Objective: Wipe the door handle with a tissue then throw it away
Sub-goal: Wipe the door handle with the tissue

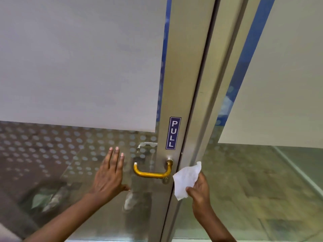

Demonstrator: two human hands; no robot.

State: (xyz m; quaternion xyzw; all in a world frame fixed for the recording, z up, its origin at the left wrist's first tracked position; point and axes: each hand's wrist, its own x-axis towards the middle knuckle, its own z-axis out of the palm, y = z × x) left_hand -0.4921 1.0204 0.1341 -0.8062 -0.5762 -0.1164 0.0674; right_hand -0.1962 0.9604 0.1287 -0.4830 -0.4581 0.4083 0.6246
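Observation:
A brass-coloured door handle [151,172] juts from the metal frame of a glass door, low in the middle of the view. My right hand [201,194] pinches a white tissue [186,180] just right of the handle; the tissue hangs close to the handle's right end, apart from it. My left hand [109,175] lies flat with fingers spread on the glass to the left of the handle and holds nothing.
A blue PULL sticker [173,133] sits on the door frame [176,84] above the handle. Frosted film and a dot pattern cover the glass [52,145]. A second glass panel [271,163] stands to the right, past the door's edge.

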